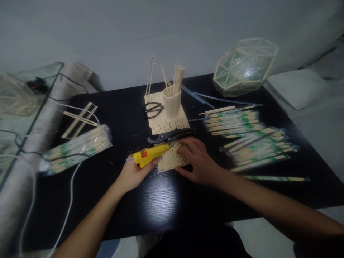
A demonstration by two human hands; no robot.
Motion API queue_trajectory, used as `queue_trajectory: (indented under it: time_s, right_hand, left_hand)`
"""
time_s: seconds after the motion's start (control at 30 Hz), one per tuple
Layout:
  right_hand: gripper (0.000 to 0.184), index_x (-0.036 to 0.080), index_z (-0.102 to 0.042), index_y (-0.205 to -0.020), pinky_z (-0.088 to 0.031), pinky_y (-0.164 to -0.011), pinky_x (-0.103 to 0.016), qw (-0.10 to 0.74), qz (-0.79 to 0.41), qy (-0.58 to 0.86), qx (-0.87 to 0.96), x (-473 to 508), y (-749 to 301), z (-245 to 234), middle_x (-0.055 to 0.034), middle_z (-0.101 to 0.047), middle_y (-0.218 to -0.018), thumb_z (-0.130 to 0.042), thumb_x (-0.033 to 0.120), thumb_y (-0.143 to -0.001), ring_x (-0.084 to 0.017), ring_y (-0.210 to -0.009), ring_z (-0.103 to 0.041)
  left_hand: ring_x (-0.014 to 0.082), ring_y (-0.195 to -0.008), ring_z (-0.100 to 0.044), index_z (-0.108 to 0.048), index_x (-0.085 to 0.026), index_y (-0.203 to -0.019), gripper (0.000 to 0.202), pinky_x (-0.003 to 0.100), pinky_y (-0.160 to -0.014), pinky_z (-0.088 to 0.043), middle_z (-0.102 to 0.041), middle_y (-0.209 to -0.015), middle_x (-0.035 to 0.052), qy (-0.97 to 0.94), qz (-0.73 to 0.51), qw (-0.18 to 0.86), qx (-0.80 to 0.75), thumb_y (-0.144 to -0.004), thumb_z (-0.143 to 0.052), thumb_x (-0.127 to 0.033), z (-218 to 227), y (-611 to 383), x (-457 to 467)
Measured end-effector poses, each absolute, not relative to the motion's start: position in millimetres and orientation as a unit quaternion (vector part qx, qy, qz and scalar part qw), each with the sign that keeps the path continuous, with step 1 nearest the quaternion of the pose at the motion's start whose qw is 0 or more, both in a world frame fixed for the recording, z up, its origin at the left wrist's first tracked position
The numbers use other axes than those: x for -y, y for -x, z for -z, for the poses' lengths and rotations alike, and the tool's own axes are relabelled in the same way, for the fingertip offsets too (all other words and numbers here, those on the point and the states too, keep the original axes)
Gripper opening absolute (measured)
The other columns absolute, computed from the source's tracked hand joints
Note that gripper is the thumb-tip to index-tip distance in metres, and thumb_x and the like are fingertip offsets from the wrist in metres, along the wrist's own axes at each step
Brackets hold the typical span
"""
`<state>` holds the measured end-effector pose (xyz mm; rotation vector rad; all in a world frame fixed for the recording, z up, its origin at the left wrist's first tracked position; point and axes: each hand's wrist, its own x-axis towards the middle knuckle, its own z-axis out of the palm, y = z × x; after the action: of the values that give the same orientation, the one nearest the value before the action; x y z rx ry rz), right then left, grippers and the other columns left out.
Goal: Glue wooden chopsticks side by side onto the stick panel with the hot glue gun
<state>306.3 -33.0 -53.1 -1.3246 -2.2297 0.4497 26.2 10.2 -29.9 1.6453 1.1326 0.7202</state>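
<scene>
A black, wood-grained table (123,218) spreads beneath the fingers (198,145), light (161,204) glaring nearer than them — a grey wall (120,43) beyond, a pale seat (298,86) far right, pale floor (271,234) below.

Place: craft workspace, home or workshop unclear
Glue gun (146,154): eight o'clock, near centre
Bagged sticks (83,141): nine and three o'clock
Stick frame (245,66): two o'clock

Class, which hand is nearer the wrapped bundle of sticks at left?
Left. The left hand, holding the yellow glue gun, is right of the bundle; the right hand is farther right, at the stick panel.
</scene>
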Motion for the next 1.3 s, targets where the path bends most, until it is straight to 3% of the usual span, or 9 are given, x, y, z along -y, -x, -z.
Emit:
queue_trajectory:
  time_s: [0.3, 0.53, 0.9, 1.1, 1.2, 1.3]
  right_hand:
    - [0.037, 0.022, -0.064, -0.124, -0.043, -0.121, -0.065, 0.256, -0.161, 0.483, 0.821, 33.4, -306.7, 54.0, -0.0199, -0.058, -0.148, -0.078, 0.043, -0.097, -0.041, -0.144, -0.050]
    - [0.036, 0.024, -0.063, -0.123, -0.044, -0.120, -0.065, 0.256, -0.164, 0.488, 0.818, 32.9, -306.0, 54.2, -0.0190, -0.060, -0.147, -0.079, 0.040, -0.095, -0.040, -0.142, -0.052]
    - [0.042, 0.021, -0.063, -0.127, -0.044, -0.120, -0.064, 0.268, -0.154, 0.482, 0.820, 31.8, -305.8, 56.6, -0.0205, -0.061, -0.146, -0.080, 0.043, -0.096, -0.041, -0.141, -0.054]
    - [0.059, 0.021, -0.058, -0.135, -0.042, -0.121, -0.062, 0.309, -0.168, 0.468, 0.810, 30.1, -308.2, 59.7, -0.0202, -0.064, -0.145, -0.086, 0.051, -0.091, -0.041, -0.140, -0.056]
    - [0.054, 0.022, -0.057, -0.134, -0.043, -0.119, -0.059, 0.339, -0.183, 0.470, 0.794, 29.5, -309.8, 58.6, -0.0193, -0.065, -0.144, -0.084, 0.046, -0.094, -0.039, -0.139, -0.059]
    - [0.037, 0.023, -0.058, -0.123, -0.047, -0.110, -0.053, 0.370, -0.185, 0.485, 0.771, 28.2, -310.4, 57.2, -0.0154, -0.070, -0.130, -0.079, 0.039, -0.097, -0.035, -0.127, -0.064]
  left_hand:
    - [0.0271, -0.091, -0.083, -0.084, -0.018, -0.109, 0.028, 0.036, -0.084, -0.070, -0.087, -0.105, 0.0091, -0.672, -0.299, 0.489, -0.469, -0.092, -0.081, -0.041, 28.5, -26.5, -11.6]
    - [0.0260, -0.085, -0.083, -0.083, -0.017, -0.095, 0.025, 0.034, -0.081, -0.069, -0.087, -0.097, 0.0092, -0.683, -0.300, 0.457, -0.484, -0.092, -0.080, -0.042, 26.9, -24.7, -15.6]
    - [0.0241, -0.082, -0.080, -0.081, -0.018, -0.101, 0.025, 0.032, -0.075, -0.067, -0.085, -0.094, 0.0069, -0.694, -0.317, 0.444, -0.470, -0.094, -0.079, -0.042, 30.9, -28.1, -14.5]
    - [0.0130, -0.058, -0.061, -0.068, -0.020, -0.080, 0.022, 0.023, -0.055, -0.048, -0.063, -0.068, -0.0030, -0.784, -0.316, 0.302, -0.441, -0.099, -0.073, -0.030, 30.9, -27.0, -14.7]
    - [0.0117, -0.058, -0.057, -0.069, -0.019, -0.085, 0.017, 0.023, -0.056, -0.046, -0.061, -0.069, -0.0034, -0.809, -0.322, 0.265, -0.415, -0.101, -0.072, -0.026, 30.4, -26.8, -14.6]
    - [0.0110, -0.057, -0.055, -0.069, -0.019, -0.089, 0.013, 0.023, -0.055, -0.046, -0.063, -0.072, -0.0028, -0.822, -0.329, 0.254, -0.391, -0.101, -0.072, -0.022, 30.4, -26.9, -14.6]
